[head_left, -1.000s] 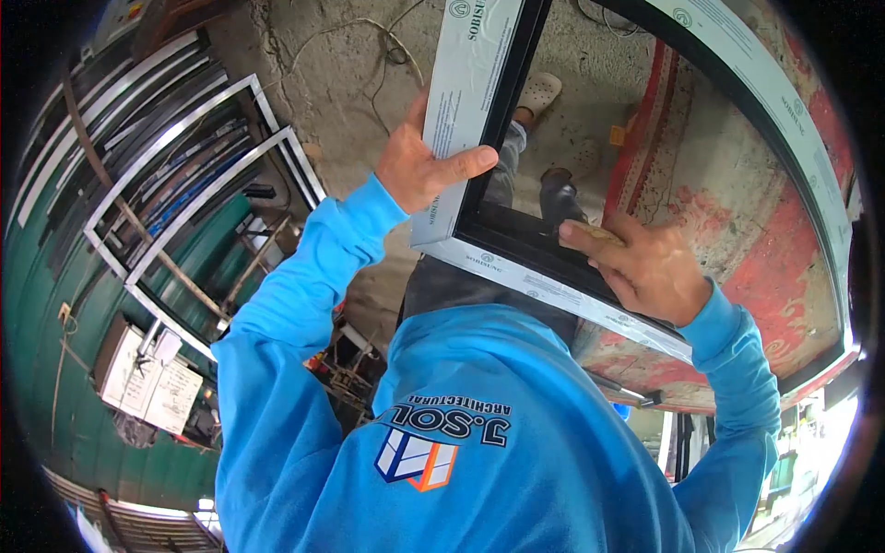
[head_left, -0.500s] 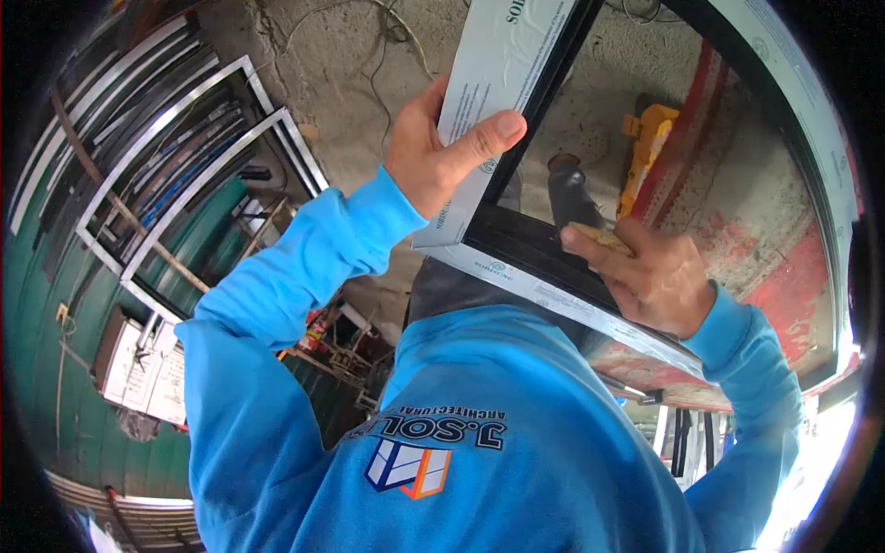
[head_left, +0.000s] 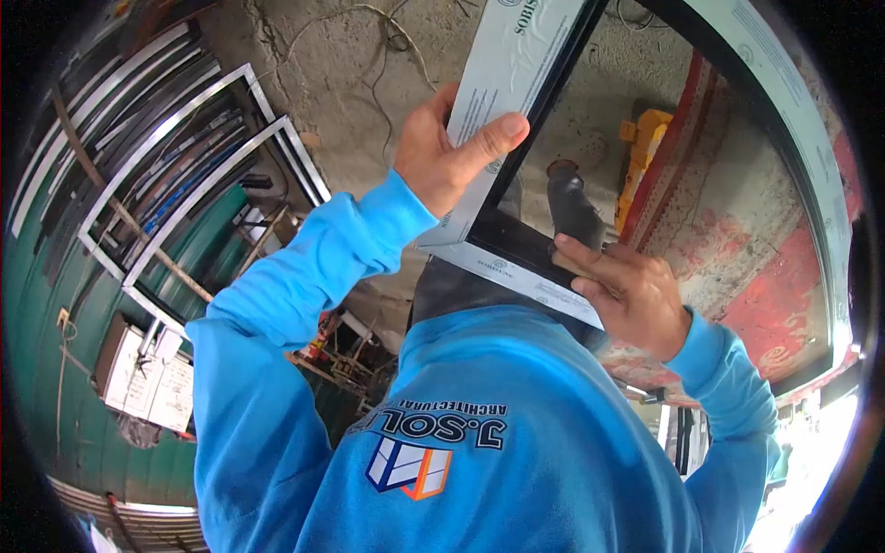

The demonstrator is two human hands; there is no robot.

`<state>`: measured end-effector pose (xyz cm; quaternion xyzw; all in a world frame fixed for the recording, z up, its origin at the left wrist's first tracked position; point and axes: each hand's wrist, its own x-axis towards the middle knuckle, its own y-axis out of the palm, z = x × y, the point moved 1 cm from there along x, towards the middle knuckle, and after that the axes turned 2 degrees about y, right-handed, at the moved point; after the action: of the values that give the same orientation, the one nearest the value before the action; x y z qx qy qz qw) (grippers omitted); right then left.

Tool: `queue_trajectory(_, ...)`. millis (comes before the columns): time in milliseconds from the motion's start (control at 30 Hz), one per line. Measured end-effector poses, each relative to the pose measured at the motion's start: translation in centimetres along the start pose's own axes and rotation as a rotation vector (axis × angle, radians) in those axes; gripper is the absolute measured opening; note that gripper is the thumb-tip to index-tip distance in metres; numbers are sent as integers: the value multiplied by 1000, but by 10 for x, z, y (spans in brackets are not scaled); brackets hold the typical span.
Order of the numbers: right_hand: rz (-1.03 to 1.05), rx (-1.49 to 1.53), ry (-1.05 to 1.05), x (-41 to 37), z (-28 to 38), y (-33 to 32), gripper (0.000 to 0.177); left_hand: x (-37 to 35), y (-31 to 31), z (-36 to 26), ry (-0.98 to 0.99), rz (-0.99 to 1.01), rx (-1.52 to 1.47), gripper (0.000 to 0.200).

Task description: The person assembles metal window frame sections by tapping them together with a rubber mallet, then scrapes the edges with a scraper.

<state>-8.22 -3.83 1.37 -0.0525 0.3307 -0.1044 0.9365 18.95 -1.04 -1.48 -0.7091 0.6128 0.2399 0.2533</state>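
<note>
A large frame covered in pale printed film, with a black inner edge, leans against my body around a see-through pane. My left hand grips its left side, thumb over the front and fingers behind the outer edge. Near the lower left corner, my right hand pinches a small tan sponge-like piece, mostly hidden by the fingers, against the black inner edge at the bottom of the pane.
Metal frames and long profiles lean at the left by a green wall. Written papers hang there. A cable lies on the concrete floor. Through the pane show a yellow object and a red patterned strip.
My right hand has moved left and slightly down along the bottom inner edge with the tan piece. My left hand keeps its hold; the view has shifted slightly.
</note>
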Motion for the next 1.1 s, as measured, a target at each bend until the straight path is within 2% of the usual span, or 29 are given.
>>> queue_trajectory(33, -1, 5, 7, -3, 1, 0, 49, -1, 2, 0, -4, 5, -23, 64)
queue_trajectory(100, 31, 230, -56, 3, 1, -4, 48, -4, 4, 0, -2, 17, -43, 63)
queue_trajectory(133, 17, 222, -53, 6, -3, -6, 48, -3, 3, 2, 15, 10, -26, 63)
queue_trajectory(200, 200, 596, 21, 11, -14, -6, 50, -2, 2, 2, 40, 4, -11, 62)
queue_trajectory(233, 339, 926, 160, 11, -17, -3, 52, -3, 1, 2, 34, 8, 3, 63)
queue_trajectory(267, 328, 922, 169, 4, -20, 3, 52, -3, 2, 3, 32, 9, 10, 64)
queue_trajectory(333, 179, 674, 22, 9, -19, 7, 56, 0, 0, 5, 46, 29, 15, 64)
queue_trajectory(367, 154, 457, 42, 2, -17, 6, 53, 1, -2, 7, 38, 50, 18, 65)
queue_trajectory(400, 156, 460, 48, -3, -9, 3, 53, 0, -3, 7, 33, 54, 15, 65)
queue_trajectory(467, 105, 280, 51, -14, 3, -3, 45, 2, -4, 6, -22, 86, -22, 65)
queue_trajectory(500, 116, 299, 131, -21, 5, -8, 36, 4, -4, 6, -14, 93, -28, 65)
queue_trajectory(533, 109, 294, 135, -29, 3, -8, 36, 4, -5, 7, -19, 101, -20, 65)
queue_trajectory(600, -61, 351, -3, -43, -2, -8, 37, 7, -8, 6, -23, 110, -10, 65)
queue_trajectory(700, -70, 249, -2, -47, -3, -8, 39, 12, -8, 1, -90, 152, -3, 67)
queue_trajectory(767, -121, 225, -51, -47, 1, -3, 41, 16, -6, -9, 36, 131, 95, 70)
queue_trajectory(800, -166, 201, -105, -45, 5, 0, 43, 17, -5, -10, 35, 133, 97, 70)
queue_trajectory(900, -51, 108, -71, -36, 18, -7, 41, 22, -5, -8, 60, 133, 178, 73)
queue_trajectory(1033, -109, 126, -65, -28, 18, 5, 42, 24, -4, -10, 14, 156, 105, 68)
queue_trajectory(1100, -164, 34, -34, -31, 30, 4, 44, 21, 0, -17, 12, 144, 83, 67)
